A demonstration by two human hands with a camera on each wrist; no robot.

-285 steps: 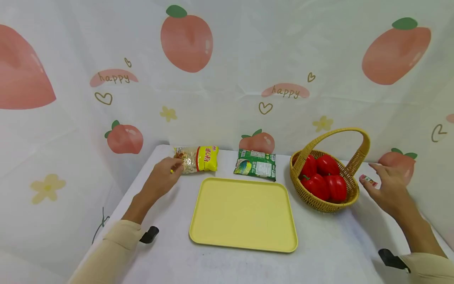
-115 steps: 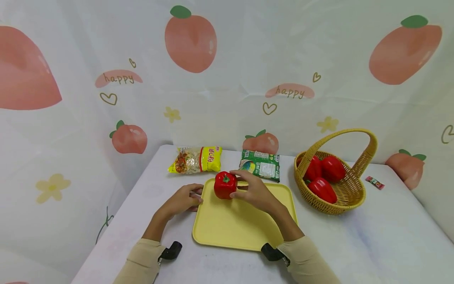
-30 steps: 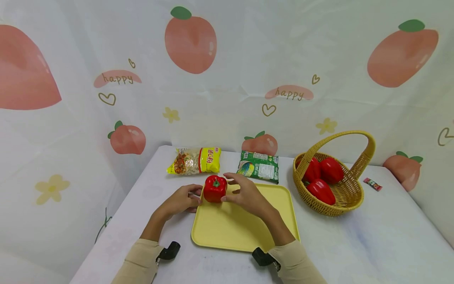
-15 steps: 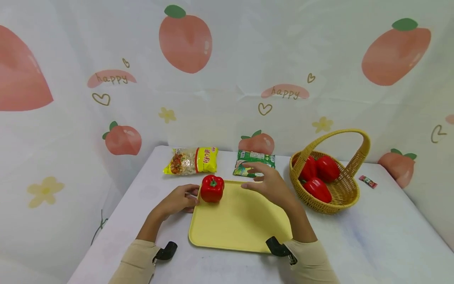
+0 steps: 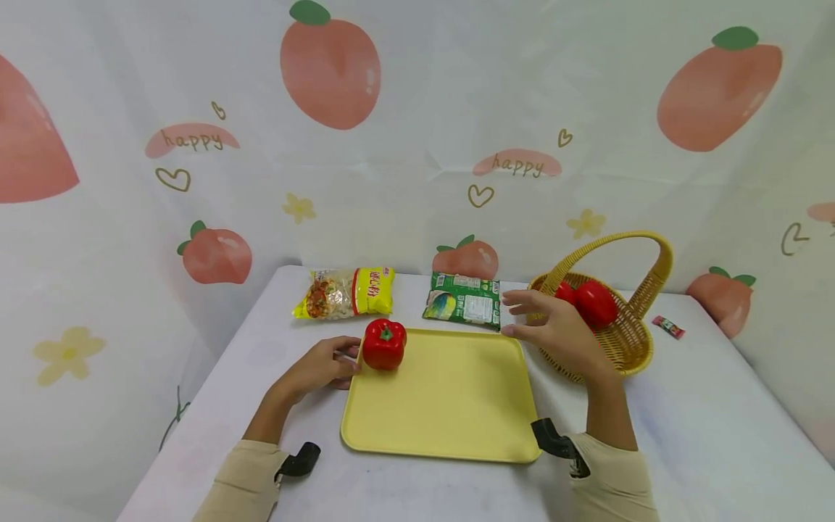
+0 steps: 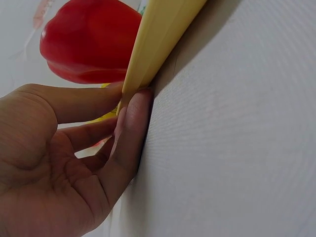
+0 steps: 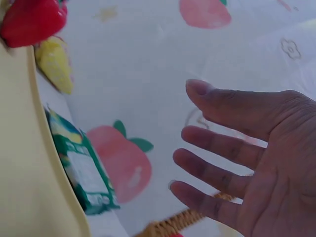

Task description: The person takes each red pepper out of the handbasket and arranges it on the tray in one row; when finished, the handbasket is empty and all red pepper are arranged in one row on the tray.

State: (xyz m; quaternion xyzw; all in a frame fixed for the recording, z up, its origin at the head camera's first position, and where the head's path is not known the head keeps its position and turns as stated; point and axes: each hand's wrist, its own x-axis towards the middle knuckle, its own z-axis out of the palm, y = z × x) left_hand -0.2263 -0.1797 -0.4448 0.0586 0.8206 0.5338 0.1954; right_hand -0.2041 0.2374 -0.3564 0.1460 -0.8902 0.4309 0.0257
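My left hand (image 5: 324,365) pinches the left rim of a yellow tray (image 5: 450,406). In the left wrist view, the thumb lies on the tray's rim (image 6: 136,74) and fingers are at its underside. A red bell pepper (image 5: 385,346) with a green stem stands upright in the tray's back left corner, close to that hand. My right hand (image 5: 557,330) hovers between the tray and a wicker basket (image 5: 628,349), fingers spread and holding nothing. Red bell peppers (image 5: 596,304) lie in the basket, partly hidden by the hand.
Behind the tray lie a yellow-and-clear food packet (image 5: 346,293) and a green packet (image 5: 463,299). A small red wrapped item (image 5: 668,327) lies right of the basket. The basket's tall handle (image 5: 652,283) arches upward. A printed cloth (image 5: 404,181) hangs at the back.
A bell pepper came from the basket onto the tray and slid left into its corner. My right hand let it go and moved right to the basket. The left hand stays at the tray's rim.
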